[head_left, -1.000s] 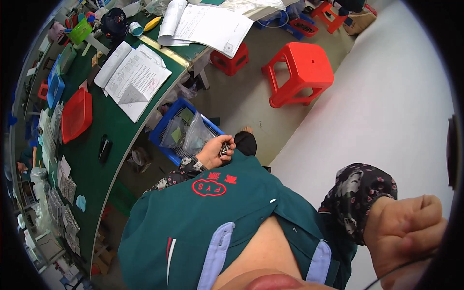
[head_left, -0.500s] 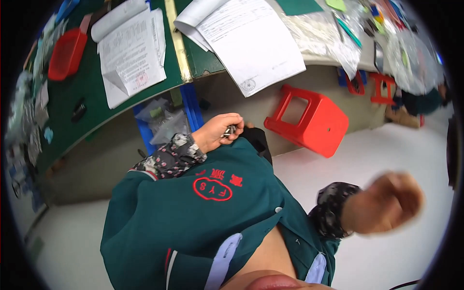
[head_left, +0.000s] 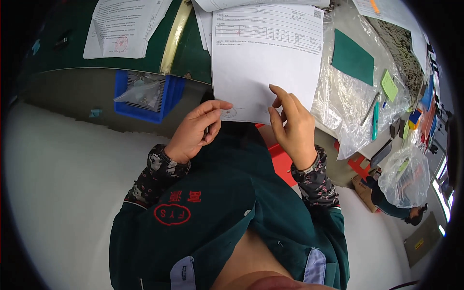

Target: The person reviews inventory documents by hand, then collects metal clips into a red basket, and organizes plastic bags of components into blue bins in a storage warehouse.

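Inspector A: Starting with containers: a blue plastic bin (head_left: pixel 145 96) sits under the edge of the green table (head_left: pixel 72 50), holding a clear bag (head_left: pixel 137 91) whose contents are too small to make out. At far right, a second clear plastic bag (head_left: pixel 403 176) bulges with items I cannot identify.

Inspector B: And the hands?

Inspector A: Both are at the lower edge of a printed sheet (head_left: pixel 266 53) that overhangs the table edge. The left hand (head_left: pixel 195 130) has thumb and forefinger closed at the sheet's lower left corner, beside a faint round stamp; a small dark object shows between its curled fingers, kind not determinable. The right hand (head_left: pixel 292 128) touches the lower edge with its fingertips (head_left: pixel 276 92), thumb behind; whether it actually pinches the paper, I cannot tell.

Inspector B: Surroundings?

Inspector A: Another stamped document (head_left: pixel 123 26) lies to the left on the table, separated from the sheet by a yellowish ruler (head_left: pixel 174 34) lying at a slant. To the right, crinkled clear plastic film (head_left: pixel 345 94) covers the surface, with a green rectangular card (head_left: pixel 352 60) on it, a small yellow-green note (head_left: pixel 389 84) nearby, and a teal pen (head_left: pixel 375 121) lower down.

Inspector B: Obstructions?

Inspector A: A red stool (head_left: pixel 280 162) shows between the forearms, mostly hidden by the green jacket (head_left: pixel 217 212).
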{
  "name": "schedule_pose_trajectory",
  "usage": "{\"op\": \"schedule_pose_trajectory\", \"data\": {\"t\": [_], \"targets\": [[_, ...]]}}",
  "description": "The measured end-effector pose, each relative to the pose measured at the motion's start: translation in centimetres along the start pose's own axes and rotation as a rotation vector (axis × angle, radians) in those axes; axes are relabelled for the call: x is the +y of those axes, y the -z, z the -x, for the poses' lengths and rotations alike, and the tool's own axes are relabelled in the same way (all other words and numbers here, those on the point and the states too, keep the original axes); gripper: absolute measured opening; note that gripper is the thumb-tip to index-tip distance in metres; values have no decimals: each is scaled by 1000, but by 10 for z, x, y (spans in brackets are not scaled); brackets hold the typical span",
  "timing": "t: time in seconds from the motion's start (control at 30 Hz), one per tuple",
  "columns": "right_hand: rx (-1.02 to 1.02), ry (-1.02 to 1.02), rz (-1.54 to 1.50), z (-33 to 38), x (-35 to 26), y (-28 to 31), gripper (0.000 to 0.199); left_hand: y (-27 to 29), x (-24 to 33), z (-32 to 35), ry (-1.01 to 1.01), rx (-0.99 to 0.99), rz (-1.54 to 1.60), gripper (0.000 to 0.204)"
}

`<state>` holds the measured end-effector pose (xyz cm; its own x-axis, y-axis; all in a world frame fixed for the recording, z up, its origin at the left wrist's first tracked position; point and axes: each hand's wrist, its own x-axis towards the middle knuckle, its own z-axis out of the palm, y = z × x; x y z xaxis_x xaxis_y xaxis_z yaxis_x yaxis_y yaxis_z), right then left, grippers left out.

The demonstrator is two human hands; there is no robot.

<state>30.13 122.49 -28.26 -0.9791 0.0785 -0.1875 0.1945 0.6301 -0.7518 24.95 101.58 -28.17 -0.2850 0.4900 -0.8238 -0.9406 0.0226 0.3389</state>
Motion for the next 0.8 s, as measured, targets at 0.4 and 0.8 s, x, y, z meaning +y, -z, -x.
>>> {"op": "schedule_pose_trajectory", "data": {"t": [0.4,0.8], "targets": [[-75,-23,37,-43,24,-17,51,-8,35,-46,-123,54,-133,42],[-69,-89,59,-72,24,-23,48,-3,81,-74,-41,-28,-100,39]]}}
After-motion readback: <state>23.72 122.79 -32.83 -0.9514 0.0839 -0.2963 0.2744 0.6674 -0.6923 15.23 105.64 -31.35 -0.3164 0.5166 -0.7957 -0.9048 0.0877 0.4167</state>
